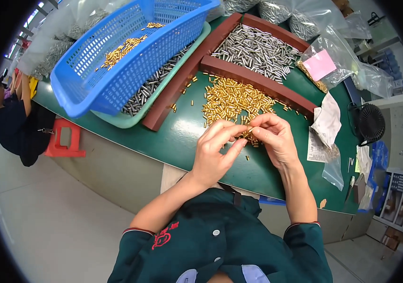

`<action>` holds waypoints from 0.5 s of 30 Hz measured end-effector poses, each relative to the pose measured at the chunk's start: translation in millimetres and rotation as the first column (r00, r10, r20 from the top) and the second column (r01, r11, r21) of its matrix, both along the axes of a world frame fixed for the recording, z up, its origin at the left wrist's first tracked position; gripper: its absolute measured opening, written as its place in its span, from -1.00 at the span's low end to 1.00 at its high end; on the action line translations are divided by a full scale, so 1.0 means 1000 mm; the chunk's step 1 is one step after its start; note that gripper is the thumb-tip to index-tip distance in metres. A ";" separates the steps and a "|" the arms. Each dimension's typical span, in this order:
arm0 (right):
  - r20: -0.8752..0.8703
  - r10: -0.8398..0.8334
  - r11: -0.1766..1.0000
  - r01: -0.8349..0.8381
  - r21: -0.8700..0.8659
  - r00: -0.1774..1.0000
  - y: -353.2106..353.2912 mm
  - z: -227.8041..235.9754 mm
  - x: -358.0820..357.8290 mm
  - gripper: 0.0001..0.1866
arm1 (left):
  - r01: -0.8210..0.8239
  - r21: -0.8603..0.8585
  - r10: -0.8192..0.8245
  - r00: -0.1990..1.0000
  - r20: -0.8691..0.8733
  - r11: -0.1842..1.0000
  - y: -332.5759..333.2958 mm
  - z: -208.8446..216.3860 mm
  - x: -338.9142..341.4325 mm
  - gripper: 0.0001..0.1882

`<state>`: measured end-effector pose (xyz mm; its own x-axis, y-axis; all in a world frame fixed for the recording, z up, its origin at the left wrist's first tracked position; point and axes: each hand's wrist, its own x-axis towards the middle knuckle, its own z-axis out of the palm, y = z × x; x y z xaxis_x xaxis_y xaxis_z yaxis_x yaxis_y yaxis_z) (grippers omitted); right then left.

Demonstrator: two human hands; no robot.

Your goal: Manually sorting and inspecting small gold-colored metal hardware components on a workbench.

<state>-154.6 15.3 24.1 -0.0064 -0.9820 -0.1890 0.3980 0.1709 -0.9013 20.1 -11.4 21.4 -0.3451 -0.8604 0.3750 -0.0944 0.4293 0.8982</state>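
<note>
My two hands meet over the near edge of a pile of small gold-coloured metal sleeves (234, 99) on the green table. My left hand (211, 153) is bent with its fingers drawn in, and its index fingertip touches the tips of my right hand. What its fingers hold, if anything, is too small and covered to name. My right hand (279, 141) pinches a tiny gold-coloured piece (250, 130) between thumb and index finger; its exact shape is mostly hidden. Loose gold sleeves lie under and between the hands.
Brown-red bars (258, 85) divide the gold pile from silver metal pins (258, 49). At left, a blue basket (76, 89) with gold pieces rests on a pale green tray (126, 120) of dark pins. A black fan (370, 123) and white cloth (326, 120) are at right. Another person sits far left.
</note>
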 end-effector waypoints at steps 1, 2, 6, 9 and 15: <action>0.009 -0.006 1.000 0.006 -0.002 1.000 0.002 0.001 0.002 -0.84 | 0.006 -0.002 -0.006 1.000 0.009 1.000 0.002 -0.001 -0.002 -0.75; -0.020 0.007 1.000 -0.007 -0.014 1.000 0.003 0.003 0.004 -0.84 | -0.005 -0.008 0.005 1.000 -0.003 1.000 0.003 -0.003 -0.004 -0.77; -0.071 0.026 0.999 -0.028 -0.034 0.997 0.004 0.003 0.008 -0.86 | -0.030 -0.018 0.030 1.000 -0.011 0.999 0.004 -0.004 -0.005 -0.80; -0.127 0.040 0.999 -0.043 -0.021 0.991 0.004 0.005 0.008 -0.86 | -0.049 0.005 0.049 0.999 -0.002 0.999 0.004 -0.008 -0.003 -0.82; -0.165 0.045 0.999 -0.042 0.023 0.985 0.007 0.004 0.009 -0.83 | -0.004 0.215 0.028 0.994 -0.109 0.977 0.006 -0.014 0.001 -0.85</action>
